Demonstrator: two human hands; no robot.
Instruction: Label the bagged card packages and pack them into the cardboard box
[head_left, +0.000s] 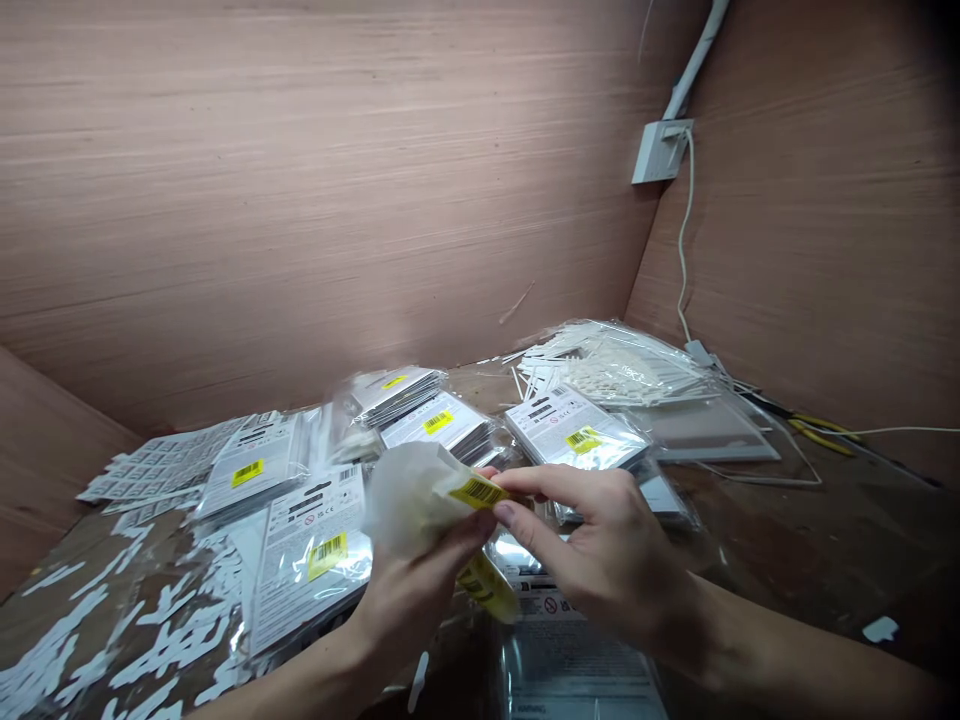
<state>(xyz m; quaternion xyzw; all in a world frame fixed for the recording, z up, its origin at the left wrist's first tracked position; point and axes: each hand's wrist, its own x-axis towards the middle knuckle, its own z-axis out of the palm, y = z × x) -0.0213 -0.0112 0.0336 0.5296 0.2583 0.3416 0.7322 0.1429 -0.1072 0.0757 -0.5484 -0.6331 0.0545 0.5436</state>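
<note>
My left hand (409, 595) is closed round a bent strip of barcode labels (412, 490) with a whitish translucent backing. A yellow tail of the strip hangs below the fingers. Thumb and forefinger of my right hand (607, 545) pinch the edge of a yellow barcode label (478, 491) at the strip's upper end; whether it has come off the backing I cannot tell. Under my hands lies a clear-wrapped grey package (577, 655) with printed text, partly hidden by my right hand. To the left is a stack of wrapped packages (300, 550) bearing a yellow barcode label.
More labelled package stacks stand at the back left (255, 465), middle (435, 425) and right (574, 430). White backing scraps (180, 640) litter the left. Behind are a bag of white strips (622, 370), yellow-handled pliers (825, 435), a cable (684, 240) and wooden walls (337, 200).
</note>
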